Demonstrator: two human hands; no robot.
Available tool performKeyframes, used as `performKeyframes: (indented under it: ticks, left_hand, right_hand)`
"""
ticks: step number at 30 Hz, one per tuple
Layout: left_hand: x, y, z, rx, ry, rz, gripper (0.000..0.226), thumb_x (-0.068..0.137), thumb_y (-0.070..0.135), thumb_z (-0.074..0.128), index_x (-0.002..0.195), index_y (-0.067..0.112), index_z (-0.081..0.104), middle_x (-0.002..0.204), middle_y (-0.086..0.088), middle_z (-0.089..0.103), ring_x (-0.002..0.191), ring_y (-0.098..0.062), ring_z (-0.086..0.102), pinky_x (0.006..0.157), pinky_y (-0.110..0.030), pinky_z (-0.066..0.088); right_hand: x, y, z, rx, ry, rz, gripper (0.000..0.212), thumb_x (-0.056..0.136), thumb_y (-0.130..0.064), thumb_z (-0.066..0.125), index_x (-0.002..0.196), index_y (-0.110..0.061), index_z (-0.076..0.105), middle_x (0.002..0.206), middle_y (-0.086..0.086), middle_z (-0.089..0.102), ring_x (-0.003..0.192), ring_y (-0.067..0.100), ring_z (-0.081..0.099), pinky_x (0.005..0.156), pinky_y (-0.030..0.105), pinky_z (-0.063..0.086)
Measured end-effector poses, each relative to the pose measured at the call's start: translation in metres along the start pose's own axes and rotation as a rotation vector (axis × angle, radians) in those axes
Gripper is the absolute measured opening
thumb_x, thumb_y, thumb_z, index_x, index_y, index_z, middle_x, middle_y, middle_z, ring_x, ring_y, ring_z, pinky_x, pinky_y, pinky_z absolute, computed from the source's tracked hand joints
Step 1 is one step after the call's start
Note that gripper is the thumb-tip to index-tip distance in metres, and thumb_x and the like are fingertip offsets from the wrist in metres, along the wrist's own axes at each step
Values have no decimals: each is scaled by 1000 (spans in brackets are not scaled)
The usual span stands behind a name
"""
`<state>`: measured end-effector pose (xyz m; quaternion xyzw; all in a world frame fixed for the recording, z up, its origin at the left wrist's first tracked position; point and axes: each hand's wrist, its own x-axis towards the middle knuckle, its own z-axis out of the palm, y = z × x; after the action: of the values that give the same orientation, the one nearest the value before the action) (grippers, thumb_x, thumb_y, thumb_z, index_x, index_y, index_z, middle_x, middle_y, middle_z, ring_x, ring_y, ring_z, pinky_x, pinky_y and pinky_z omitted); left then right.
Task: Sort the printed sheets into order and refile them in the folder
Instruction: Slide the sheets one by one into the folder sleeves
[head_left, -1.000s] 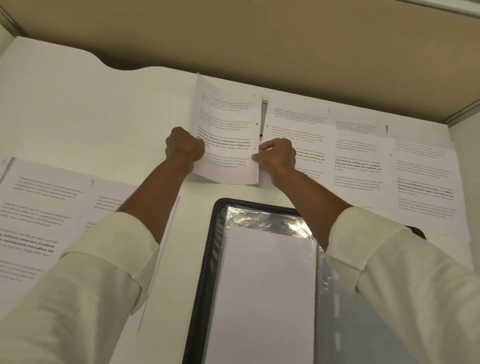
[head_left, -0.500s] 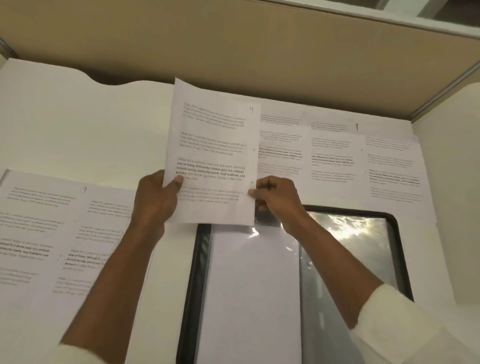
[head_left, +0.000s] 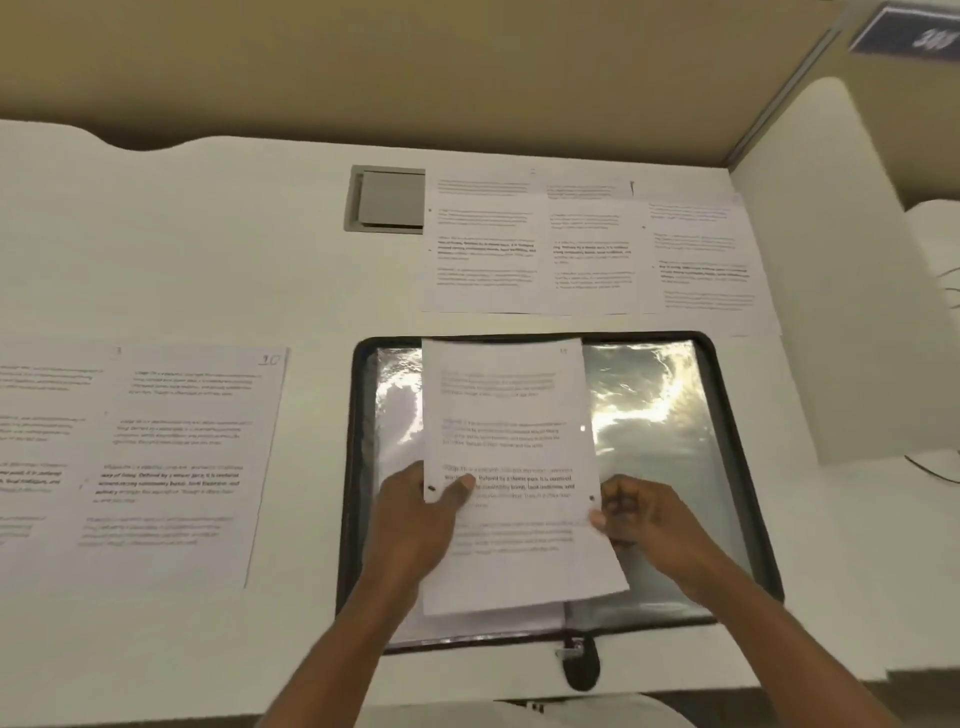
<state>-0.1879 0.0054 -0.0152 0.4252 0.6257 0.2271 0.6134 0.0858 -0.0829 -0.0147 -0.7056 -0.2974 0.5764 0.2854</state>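
White tabletop (head_left: 208, 234) | tan partition (head_left: 415, 67) along far edge | grey cable hatch (head_left: 389, 200) set flush near far edge | white side panel (head_left: 831, 260) at right edge

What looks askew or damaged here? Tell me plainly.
The held sheet, pinched by the left hand and right hand, sits slightly crooked over the open folder, its lower right corner jutting outward. Otherwise nothing looks torn or spilled.
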Motion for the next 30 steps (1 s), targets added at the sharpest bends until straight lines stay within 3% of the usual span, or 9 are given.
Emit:
performKeyframes:
  ticks: [5, 11, 15, 18, 21, 23, 27, 30]
  left_hand:
    - [-10, -12, 33, 226, -10, 73, 24, 100, 39, 70, 123, 31, 68, 113, 16, 74, 95, -7, 73, 80, -28, 63]
    - [-19, -17, 59, 324, -39, 109, 24, 98, 40, 73, 121, 33, 69, 111, 18, 75, 87, -5, 75, 67, -17, 58]
    - [-25, -19, 78, 281, -66, 57, 24, 96, 36, 77, 119, 29, 73, 106, 16, 79, 86, -6, 77, 78, -33, 66]
    - [-32, -19, 98, 263, -65, 8, 25, 95, 33, 78, 120, 29, 74, 105, 15, 80, 84, -5, 78, 77, -35, 67]
    - [-39, -17, 123, 263, -40, -14, 28, 96, 31, 78, 123, 29, 75, 105, 16, 80, 83, -3, 77, 72, -26, 64]
    - [-41, -14, 140, 299, -19, -8, 31, 96, 32, 78, 126, 28, 74, 110, 16, 79, 86, -3, 77, 73, -24, 63]
    - [-44, -9, 173, 343, 11, -13, 31, 99, 31, 74, 129, 27, 69, 113, 15, 76, 88, -2, 74, 67, -13, 56]
    - [-45, -8, 194, 302, 41, -34, 26, 100, 29, 73, 125, 29, 68, 106, 20, 73, 84, 4, 72, 62, -9, 54]
  right_hand:
    - [-22, 27, -23, -30, -55, 35, 20, 93, -10, 77, 105, 4, 68, 109, 3, 81, 102, 24, 78, 83, 31, 64]
    - [-18, 31, -60, 46, 9, 66, 31, 88, -14, 83, 114, -1, 70, 104, 13, 80, 97, 38, 76, 90, 48, 63]
    - [1, 21, -91, 79, 48, 26, 46, 84, -13, 86, 125, -10, 64, 103, 13, 81, 96, 37, 78, 93, 53, 61]
    - [24, 8, -119, 24, 78, -38, 61, 79, -15, 91, 131, -17, 59, 106, 7, 81, 97, 28, 79, 93, 51, 62]
    - [49, -6, -150, -158, 57, -111, 69, 73, -19, 96, 131, -27, 59, 111, -1, 79, 100, 21, 77, 87, 38, 64]
    - [67, -20, -168, -350, -13, -157, 61, 71, -28, 98, 123, -30, 65, 111, -6, 76, 99, 18, 74, 82, 29, 63]
    - [101, -52, -192, -670, -221, -228, 47, 71, -34, 98, 108, -27, 70, 105, -11, 77, 94, 13, 74, 88, 29, 61]
    - [120, -74, -193, -856, -344, -293, 40, 72, -36, 97, 100, -27, 71, 99, -12, 75, 89, 9, 71, 81, 25, 57]
